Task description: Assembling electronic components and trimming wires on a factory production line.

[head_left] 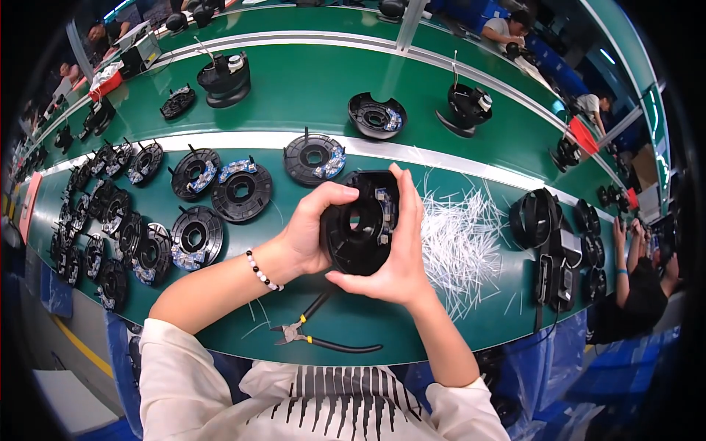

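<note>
Between my two hands, above the near edge of the green bench, is a black plastic housing [343, 246] with a hole through its middle and a blue circuit board [382, 209] inside. My left hand [312, 224] wraps its left side, thumb on the top. Gripping the right side, my right hand [401, 257] has its fingers up along the wall and its thumb at the lower edge. Below the hands lie diagonal cutters [294, 332] with black handles and yellow collars, jaws apart. A heap of thin white plastic strips [460, 246] spreads right of my right hand.
Many black discs with circuit boards [243, 192] crowd the bench's left. Black rounded parts [537, 220] stand at its right end. Beyond a pale rail, a green conveyor [294, 88] carries a black bowl-shaped housing [376, 116] and upright assemblies [467, 106]. Other people work around.
</note>
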Demonstrator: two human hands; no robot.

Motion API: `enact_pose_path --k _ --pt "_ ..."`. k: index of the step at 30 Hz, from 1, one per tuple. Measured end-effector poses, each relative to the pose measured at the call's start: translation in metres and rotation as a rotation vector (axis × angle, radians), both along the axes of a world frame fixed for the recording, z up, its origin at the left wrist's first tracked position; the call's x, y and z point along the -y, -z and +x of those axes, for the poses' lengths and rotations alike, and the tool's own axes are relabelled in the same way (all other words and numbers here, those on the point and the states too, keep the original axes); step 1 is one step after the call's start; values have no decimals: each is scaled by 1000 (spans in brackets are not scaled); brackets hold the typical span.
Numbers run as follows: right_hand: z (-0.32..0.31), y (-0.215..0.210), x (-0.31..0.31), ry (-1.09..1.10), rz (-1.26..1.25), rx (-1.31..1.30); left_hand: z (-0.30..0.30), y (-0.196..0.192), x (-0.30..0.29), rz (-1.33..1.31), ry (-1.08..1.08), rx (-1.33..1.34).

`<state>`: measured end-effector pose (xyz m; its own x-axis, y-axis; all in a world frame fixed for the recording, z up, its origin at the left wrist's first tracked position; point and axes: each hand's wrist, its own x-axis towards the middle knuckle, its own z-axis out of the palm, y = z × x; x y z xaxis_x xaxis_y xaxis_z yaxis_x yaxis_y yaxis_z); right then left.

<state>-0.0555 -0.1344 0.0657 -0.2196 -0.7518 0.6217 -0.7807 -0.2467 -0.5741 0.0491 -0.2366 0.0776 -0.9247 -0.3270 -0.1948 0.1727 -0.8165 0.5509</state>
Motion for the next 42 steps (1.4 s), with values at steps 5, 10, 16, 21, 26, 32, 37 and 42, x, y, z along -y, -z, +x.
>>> enact_pose_path --k 5,10,16,21,26,32,37,42 --pt "-15 -3 1 81 75 -125 -31 -22 46 -125 -337 9" --pt "14 -21 -60 -366 710 -369 -60 -34 137 -315 -630 163" --pt "24 15 -88 -634 864 -522 -59 49 259 -255 -575 306" --pt "0 5 -72 -652 714 -408 -57 77 296 -497 -691 599" --pt "1 17 -53 -708 677 -542 -89 28 253 -1814 -1009 1127" --pt "3 25 -33 -627 539 -879 -164 -46 184 -2141 -1067 237" --pt "-94 -61 -39 -270 729 -438 -266 -77 129 -2324 -701 -205" --pt "-206 -88 -50 488 443 128 -373 -32 128 -2367 -286 -222"
